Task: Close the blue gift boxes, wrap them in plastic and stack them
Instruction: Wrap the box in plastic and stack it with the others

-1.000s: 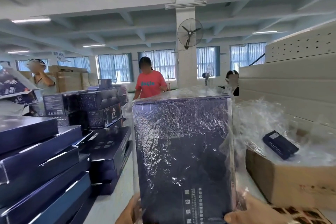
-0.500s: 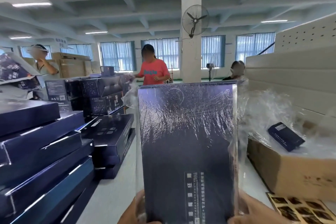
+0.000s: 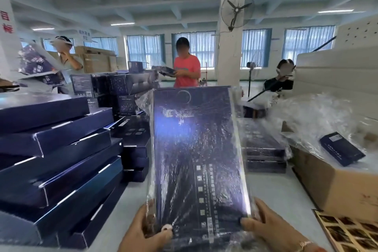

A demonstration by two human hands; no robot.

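Observation:
A long dark blue gift box [image 3: 196, 149], sheathed in crinkled clear plastic, is held up in front of me, tilted away over the table. My left hand [image 3: 147, 229] grips its near left corner, thumb on the top face. My right hand [image 3: 263, 225] grips the near right corner, fingers wrapped round the edge. A leaning stack of unwrapped blue boxes [image 3: 51, 159] fills the left. Behind the held box on the right lies a low stack of wrapped boxes [image 3: 266, 151].
A cardboard carton [image 3: 337, 186] full of plastic film, with a small blue box [image 3: 341, 148] on it, stands at right. A brown printed sheet [image 3: 347, 231] lies at bottom right. More blue boxes [image 3: 120, 92] and three people stand beyond the white table [image 3: 272, 192].
The wrapped box has tipped further away and lower, showing more of its top face. Both hands have come up into view at its near corners.

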